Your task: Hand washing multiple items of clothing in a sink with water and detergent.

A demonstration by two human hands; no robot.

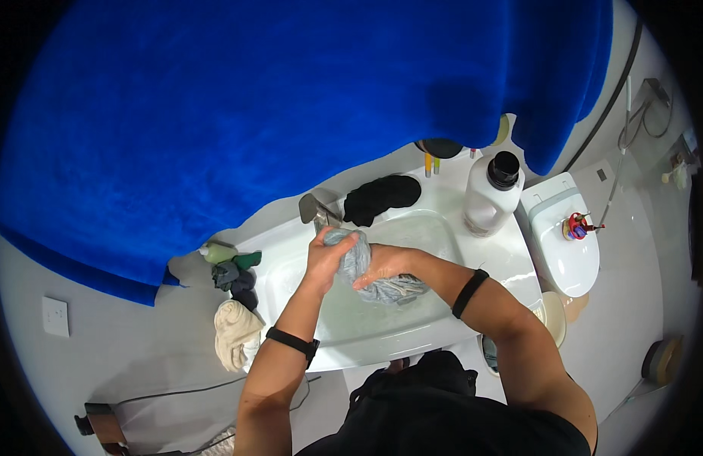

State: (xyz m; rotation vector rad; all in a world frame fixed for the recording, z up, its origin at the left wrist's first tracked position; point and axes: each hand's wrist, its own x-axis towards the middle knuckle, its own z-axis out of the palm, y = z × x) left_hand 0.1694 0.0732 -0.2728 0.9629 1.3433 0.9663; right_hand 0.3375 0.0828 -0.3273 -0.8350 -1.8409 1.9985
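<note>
Over a white washbasin (442, 236) holding water, I grip a wet grey cloth (357, 259) with both hands. My left hand (327, 253) clasps its upper end close to the metal faucet (317, 212). Lower on the bundle, my right hand (380, 265) has its fingers wrapped partly behind the fabric. The rest of the cloth hangs down to the right, bunched, at the water. A pale drawstring or cord lies across that hanging part. Whether water runs from the faucet is hidden behind my left hand.
A black cloth (383, 198) lies on the basin's back ledge. To its right stands a white detergent bottle (491, 196) with a black cap. Dark socks or cloths (234, 276) and a cream cloth (234, 330) sit at the left edge. A large blue cloth (271, 102) hangs behind; a toilet (562, 251) is at right.
</note>
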